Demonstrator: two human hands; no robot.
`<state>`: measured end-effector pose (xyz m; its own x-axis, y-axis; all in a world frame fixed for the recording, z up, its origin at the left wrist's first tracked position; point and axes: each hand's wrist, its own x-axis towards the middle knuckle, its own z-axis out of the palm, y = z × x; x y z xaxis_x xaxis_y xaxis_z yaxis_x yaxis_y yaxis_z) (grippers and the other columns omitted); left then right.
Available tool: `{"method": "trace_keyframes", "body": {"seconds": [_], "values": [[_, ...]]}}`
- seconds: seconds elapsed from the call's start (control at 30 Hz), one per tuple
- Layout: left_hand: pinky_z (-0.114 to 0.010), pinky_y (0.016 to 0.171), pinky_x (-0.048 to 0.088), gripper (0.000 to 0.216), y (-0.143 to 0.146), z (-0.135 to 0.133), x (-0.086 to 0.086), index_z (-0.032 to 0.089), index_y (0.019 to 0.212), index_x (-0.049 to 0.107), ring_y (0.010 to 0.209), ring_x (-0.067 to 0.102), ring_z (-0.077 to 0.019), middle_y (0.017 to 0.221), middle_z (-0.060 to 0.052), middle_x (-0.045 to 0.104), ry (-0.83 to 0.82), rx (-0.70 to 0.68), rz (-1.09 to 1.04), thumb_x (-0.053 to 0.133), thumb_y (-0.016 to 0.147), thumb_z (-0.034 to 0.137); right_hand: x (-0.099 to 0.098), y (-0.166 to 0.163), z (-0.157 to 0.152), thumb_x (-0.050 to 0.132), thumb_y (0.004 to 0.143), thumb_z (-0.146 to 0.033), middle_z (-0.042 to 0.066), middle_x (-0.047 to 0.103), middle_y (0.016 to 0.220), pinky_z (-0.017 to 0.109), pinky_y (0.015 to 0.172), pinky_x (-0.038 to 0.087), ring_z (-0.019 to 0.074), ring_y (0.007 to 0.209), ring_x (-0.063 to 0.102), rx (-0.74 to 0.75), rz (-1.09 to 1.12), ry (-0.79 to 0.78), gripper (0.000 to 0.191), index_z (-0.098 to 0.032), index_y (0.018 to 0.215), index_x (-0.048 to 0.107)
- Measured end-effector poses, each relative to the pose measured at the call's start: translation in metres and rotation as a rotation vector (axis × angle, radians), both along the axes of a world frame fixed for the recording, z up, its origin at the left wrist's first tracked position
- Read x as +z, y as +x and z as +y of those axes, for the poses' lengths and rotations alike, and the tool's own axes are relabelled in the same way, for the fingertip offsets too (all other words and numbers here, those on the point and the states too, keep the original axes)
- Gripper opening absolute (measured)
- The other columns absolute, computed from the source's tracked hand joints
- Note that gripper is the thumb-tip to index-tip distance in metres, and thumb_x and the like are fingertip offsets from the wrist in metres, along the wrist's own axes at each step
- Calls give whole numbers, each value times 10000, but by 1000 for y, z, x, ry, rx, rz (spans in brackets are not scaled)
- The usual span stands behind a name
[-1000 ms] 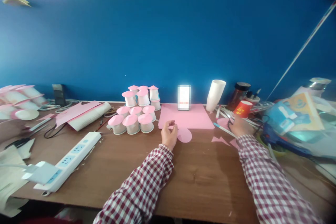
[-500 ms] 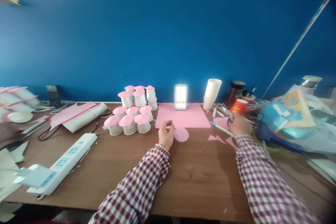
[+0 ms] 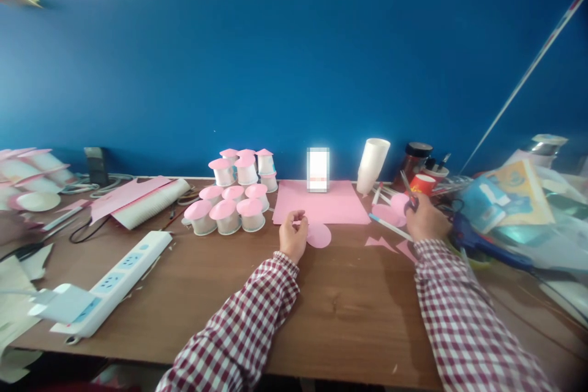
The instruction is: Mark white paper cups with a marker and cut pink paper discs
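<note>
A pink paper circle (image 3: 319, 236) lies on the brown table, its left edge at the fingers of my left hand (image 3: 293, 237). Those fingers are loosely curled with a gap at the thumb; I see nothing between them. At the right, my right hand (image 3: 427, 220) is closed around scissors (image 3: 410, 195), the dark blade tilted up and away. Beside the scissors lie more pink round pieces (image 3: 386, 215). Behind my left hand a large pink sheet (image 3: 321, 203) lies flat, and pink offcuts (image 3: 380, 242) sit between my hands.
Several white paper cups with pink cone tops (image 3: 225, 217) stand left of the sheet. Behind are a white cup stack (image 3: 373, 165) and a dark-lidded jar (image 3: 416, 159). A power strip (image 3: 114, 278) lies left; a blue glue gun (image 3: 491, 245) and plastic bags crowd the right.
My right hand has turned slightly and moved a little right, raising the scissors' blade. More of a pink round piece shows beside it. My left hand stays by the paper circle.
</note>
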<state>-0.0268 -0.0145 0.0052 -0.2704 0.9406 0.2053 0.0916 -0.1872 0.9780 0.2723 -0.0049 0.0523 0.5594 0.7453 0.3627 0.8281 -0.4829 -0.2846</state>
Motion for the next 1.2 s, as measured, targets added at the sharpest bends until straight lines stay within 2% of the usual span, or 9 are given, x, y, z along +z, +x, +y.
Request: {"method": "trace_keyframes", "body": {"seconds": [0.17, 0.27, 0.37, 0.43, 0.5, 0.67, 0.8, 1.07, 1.2], "values": [[-179, 449, 403, 268, 7, -6, 8, 150, 913, 626, 483, 477, -46, 804, -30, 612, -1, -121, -114, 622, 730, 347, 2, -12, -2, 461, 841, -322, 115, 653, 1034, 348, 759, 435, 265, 880, 612, 99, 12, 219, 443, -222, 1272, 468], [-187, 405, 382, 322, 13, -13, 15, 122, 836, 614, 437, 470, -48, 726, -29, 612, -67, -366, -288, 650, 704, 413, -2, -38, -5, 431, 858, -250, 102, 629, 1100, 301, 849, 417, 212, 949, 587, 392, -72, 349, 414, -171, 1262, 479], [-199, 471, 440, 413, 14, -18, 21, 104, 875, 619, 509, 538, -69, 769, -59, 632, -227, -591, -536, 645, 702, 478, -9, -73, -13, 426, 875, -217, 76, 676, 894, 299, 824, 426, 190, 862, 600, 724, -218, 414, 309, -178, 1131, 594], [-224, 548, 487, 441, 12, -19, 24, 102, 884, 619, 603, 589, -102, 799, -75, 637, -322, -666, -679, 621, 715, 510, -13, -94, -20, 461, 869, -189, 51, 667, 787, 280, 783, 436, 167, 796, 601, 965, -324, 481, 283, -206, 1105, 616], [-241, 579, 503, 387, 8, -19, 25, 106, 815, 610, 637, 603, -119, 769, -69, 632, -340, -670, -746, 640, 712, 478, -16, -108, -26, 466, 865, -143, 38, 647, 734, 273, 763, 438, 154, 778, 596, 1079, -390, 556, 324, -224, 1151, 595], [-220, 555, 488, 248, 4, -15, 24, 126, 749, 563, 563, 579, -91, 666, -17, 608, -300, -633, -766, 740, 642, 262, -16, -120, -32, 452, 874, -118, 17, 615, 656, 272, 703, 436, 144, 692, 574, 1108, -493, 617, 385, -237, 1228, 546], [-230, 565, 496, 256, 3, -15, 24, 139, 736, 532, 567, 586, -95, 653, -6, 592, -314, -635, -788, 721, 660, 294, -16, -120, -32, 431, 890, -130, 24, 618, 663, 266, 705, 439, 140, 699, 581, 1109, -508, 571, 387, -248, 1243, 538], [-246, 547, 493, 216, 3, -11, 20, 129, 744, 528, 539, 593, -116, 590, 1, 575, -325, -633, -720, 702, 626, 177, -14, -127, -35, 463, 865, -86, 26, 632, 722, 277, 713, 446, 149, 743, 590, 1204, -494, 564, 417, -247, 1244, 527], [-190, 501, 455, 228, 0, -8, 23, 134, 722, 526, 483, 544, -65, 581, 24, 562, -305, -496, -721, 722, 628, 201, -16, -136, -43, 501, 848, -166, 68, 640, 861, 329, 758, 479, 204, 866, 592, 1147, -235, 523, 375, -203, 1221, 515]]}}
